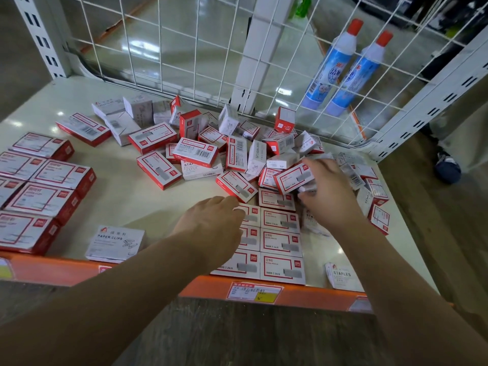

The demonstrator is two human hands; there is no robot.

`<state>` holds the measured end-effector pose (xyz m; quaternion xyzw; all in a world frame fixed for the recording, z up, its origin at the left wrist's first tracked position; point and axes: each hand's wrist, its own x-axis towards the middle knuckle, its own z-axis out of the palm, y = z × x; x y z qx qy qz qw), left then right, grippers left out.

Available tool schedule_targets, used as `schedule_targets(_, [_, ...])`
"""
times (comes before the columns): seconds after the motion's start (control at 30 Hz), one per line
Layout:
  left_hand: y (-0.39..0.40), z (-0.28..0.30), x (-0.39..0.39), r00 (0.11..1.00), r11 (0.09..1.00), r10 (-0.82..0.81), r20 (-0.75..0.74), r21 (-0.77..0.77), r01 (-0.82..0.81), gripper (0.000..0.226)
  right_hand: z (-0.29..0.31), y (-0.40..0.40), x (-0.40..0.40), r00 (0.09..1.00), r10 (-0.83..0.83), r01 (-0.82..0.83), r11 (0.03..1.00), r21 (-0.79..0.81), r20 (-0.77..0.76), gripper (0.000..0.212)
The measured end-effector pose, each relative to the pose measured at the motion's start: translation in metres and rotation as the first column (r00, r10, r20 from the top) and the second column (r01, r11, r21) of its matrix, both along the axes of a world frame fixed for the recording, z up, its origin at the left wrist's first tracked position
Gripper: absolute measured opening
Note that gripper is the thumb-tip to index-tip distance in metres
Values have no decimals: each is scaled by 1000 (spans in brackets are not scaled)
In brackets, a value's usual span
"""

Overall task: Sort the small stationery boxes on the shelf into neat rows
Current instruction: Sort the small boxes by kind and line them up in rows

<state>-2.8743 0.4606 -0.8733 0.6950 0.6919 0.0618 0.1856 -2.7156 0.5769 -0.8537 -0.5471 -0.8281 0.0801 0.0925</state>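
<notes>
**Staple boxes going into a two-column block at the near edge**

Head view: The shelf (126,196) holds three groupings. At the left, larger red-and-white boxes (45,186) already lie flat in rows. In the middle and far right, a loose pile of small boxes (237,149) lies jumbled against the wire mesh back (184,48), some flat, some on edge, some tipped. At the near edge, just right of centre, a neat block of staple boxes (281,244) is forming, two columns wide, labels up and sides touching.

The left hand (214,225) rests palm-down on the left column of that block, fingers curled lightly over a box; whether it grips or only steadies it I cannot tell. The right hand (327,191) reaches into the near right part of the pile and pinches a red-and-white box (293,179) that is tilted up off the heap.

Judgement: the step in hand is pulling one more matching box from the pile to extend the block. The next move calls for turning that box label-up, matching its direction to the others, and setting it flush at the far end of a column. A lone paper clips box (116,244) and a staples box (340,276) sit apart near the front and look yet to be placed.
</notes>
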Motion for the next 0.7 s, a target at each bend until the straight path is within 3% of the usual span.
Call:
schedule_targets(0.17, [0,0,-2,999,1000,6,52,1,-6,43,-4,4,-5,1000,-6,7,999,-35,8,67])
schedule_targets(0.7, [-2,-2,-3,995,1000,25,97,-18,-23,46,-8,6,-1,999,35,-34,998,50,-22,47])
